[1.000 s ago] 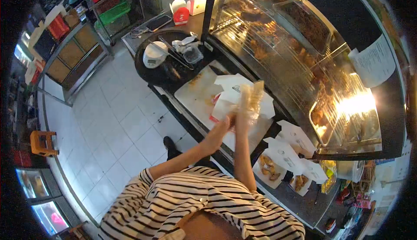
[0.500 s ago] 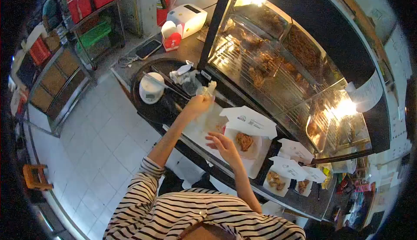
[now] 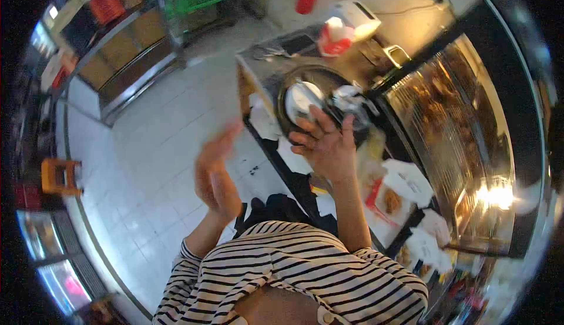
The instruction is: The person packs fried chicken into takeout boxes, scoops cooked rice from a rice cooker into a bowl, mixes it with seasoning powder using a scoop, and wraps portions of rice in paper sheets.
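Note:
My left hand point(image 3: 217, 172) is raised over the floor left of the counter, blurred by motion, its fingers stretched out and nothing seen in them. My right hand point(image 3: 326, 143) is up in front of the round black tray point(image 3: 276, 99), fingers spread and holding nothing. Partly behind it stands a white kitchen scale point(image 3: 302, 97). Crumpled clear and white plastic point(image 3: 351, 99) lies on the tray's right side. Further right, an open white takeaway box point(image 3: 408, 181) holds a browned fried piece of food point(image 3: 392, 200).
A lit glass food warmer point(image 3: 446, 131) stands along the counter's right. At the far end are a red-and-white carton point(image 3: 336, 38), a white printer-like machine point(image 3: 359, 19) and a dark phone point(image 3: 299, 44). More open boxes point(image 3: 426, 248) sit nearer. An orange stool point(image 3: 60, 176) is at left.
The crumpled pale thing has left my left hand, which has drawn back from the counter. My right hand has moved from beside the food box toward the tray. My view has turned left.

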`<state>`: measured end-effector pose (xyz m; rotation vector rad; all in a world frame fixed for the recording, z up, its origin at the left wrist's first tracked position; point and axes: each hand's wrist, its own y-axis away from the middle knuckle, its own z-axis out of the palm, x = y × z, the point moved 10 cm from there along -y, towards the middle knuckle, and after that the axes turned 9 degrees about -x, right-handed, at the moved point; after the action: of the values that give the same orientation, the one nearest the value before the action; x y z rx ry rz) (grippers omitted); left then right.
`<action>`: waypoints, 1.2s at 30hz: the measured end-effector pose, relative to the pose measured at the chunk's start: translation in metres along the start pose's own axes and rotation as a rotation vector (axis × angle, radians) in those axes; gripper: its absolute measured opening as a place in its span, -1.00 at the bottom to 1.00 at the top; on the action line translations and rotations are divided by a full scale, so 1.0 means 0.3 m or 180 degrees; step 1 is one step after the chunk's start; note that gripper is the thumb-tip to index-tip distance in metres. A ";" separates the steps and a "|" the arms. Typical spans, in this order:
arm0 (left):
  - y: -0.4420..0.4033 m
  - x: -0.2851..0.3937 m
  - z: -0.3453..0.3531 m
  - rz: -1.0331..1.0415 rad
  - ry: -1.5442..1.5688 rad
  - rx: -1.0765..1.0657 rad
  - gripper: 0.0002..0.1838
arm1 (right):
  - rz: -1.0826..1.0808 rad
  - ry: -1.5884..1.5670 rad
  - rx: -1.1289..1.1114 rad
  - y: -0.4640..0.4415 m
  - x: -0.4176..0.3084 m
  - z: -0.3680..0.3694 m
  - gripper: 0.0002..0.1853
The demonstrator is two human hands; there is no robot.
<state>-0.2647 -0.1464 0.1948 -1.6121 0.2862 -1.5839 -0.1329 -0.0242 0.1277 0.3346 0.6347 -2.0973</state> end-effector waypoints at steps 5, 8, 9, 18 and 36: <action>0.077 0.263 0.129 -0.0236 0.3109 -0.3952 -0.57 | 0.1831 0.1369 0.0647 -0.247 0.474 -0.356 -0.30; 0.168 -0.171 -0.171 -0.1631 -0.0769 -0.4296 -0.51 | 0.2341 0.0517 0.0695 -0.297 0.757 -0.568 -0.42; 0.110 -0.187 -0.281 -0.1879 -0.0612 -0.3905 -0.45 | 0.2491 0.0162 0.0703 -0.331 0.855 -0.628 -0.46; -0.212 -0.151 -0.713 -0.1519 -0.0213 -0.3765 -0.68 | 0.4543 0.0947 -0.0153 -0.678 1.467 -0.751 -0.50; -0.463 0.127 -2.242 -0.0485 0.1305 -0.1695 -0.52 | 0.5339 0.3281 -0.2723 -1.600 2.863 -0.564 -0.57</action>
<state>-0.9212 -0.3504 0.2174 -1.7060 0.8830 -2.0761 -1.0144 -0.2938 -0.2556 0.9710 1.1310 0.1076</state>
